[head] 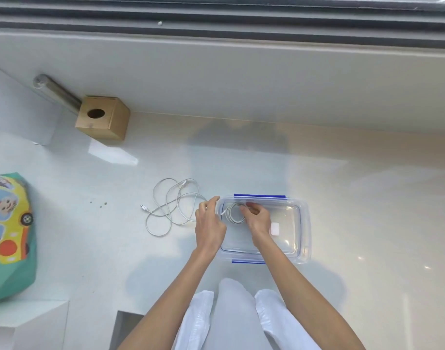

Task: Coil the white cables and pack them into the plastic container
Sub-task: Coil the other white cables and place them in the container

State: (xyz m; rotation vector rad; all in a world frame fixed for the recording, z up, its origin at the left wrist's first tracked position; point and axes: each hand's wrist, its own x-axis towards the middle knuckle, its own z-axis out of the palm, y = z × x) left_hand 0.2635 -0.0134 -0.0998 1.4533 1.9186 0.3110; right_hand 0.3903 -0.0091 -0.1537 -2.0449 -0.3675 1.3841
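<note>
Both of your hands meet over the left end of the clear plastic container [303, 223] at the middle of the frame. Your right hand [258, 218] pinches the coiled white cable [235, 214], which sits inside the container's left end. Your left hand [210, 223] rests at the container's left rim, fingers curled; you cannot tell whether its grip holds the plug end there. A second white cable [173, 205] lies in loose loops on the pale surface [90, 248] just left of the container. A small white block [275, 229] lies inside the container, right of your right wrist. A cardboard box [102, 118] stands at upper left.
</note>
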